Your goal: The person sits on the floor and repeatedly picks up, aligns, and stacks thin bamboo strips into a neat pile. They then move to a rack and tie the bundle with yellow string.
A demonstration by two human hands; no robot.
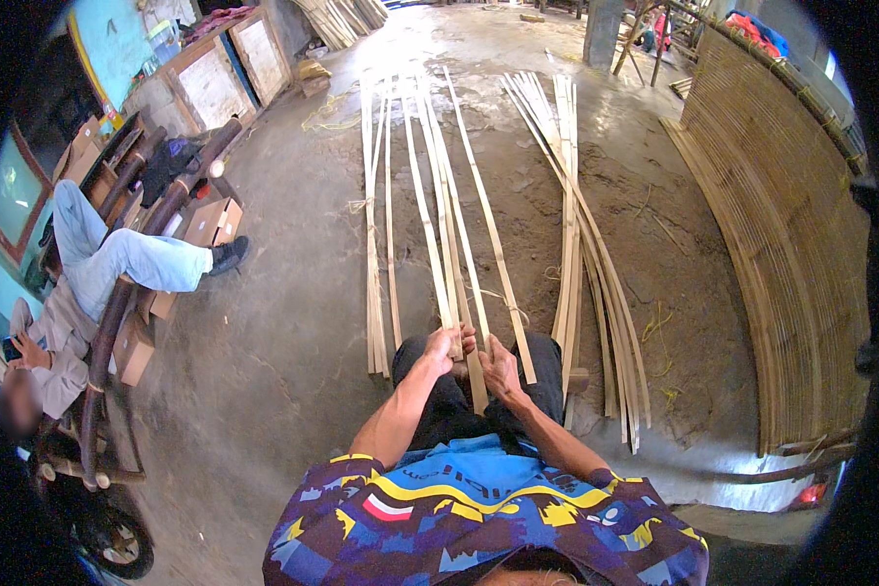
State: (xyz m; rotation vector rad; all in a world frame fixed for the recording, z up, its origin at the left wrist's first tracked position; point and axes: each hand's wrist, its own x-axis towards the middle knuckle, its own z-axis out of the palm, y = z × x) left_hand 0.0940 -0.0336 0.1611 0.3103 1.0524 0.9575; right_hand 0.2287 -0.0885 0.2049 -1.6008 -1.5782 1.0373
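Long, pale bamboo strips stretch away from my lap across the floor. Near my knees, my left hand is closed round the near ends of some of them. Just to its right, my right hand grips another strip near its end. One separate strip runs past the right hand's outer side, over my right knee. A few strips lie apart on the left. To the right, several more form a crossing bundle. The fingertips are partly hidden by the hands themselves.
A large slatted bamboo panel stands along the right side. On the left, a person in light jeans reclines on a dark pole bench, near cardboard boxes. Wooden cabinets stand behind, and a pillar rises farther off.
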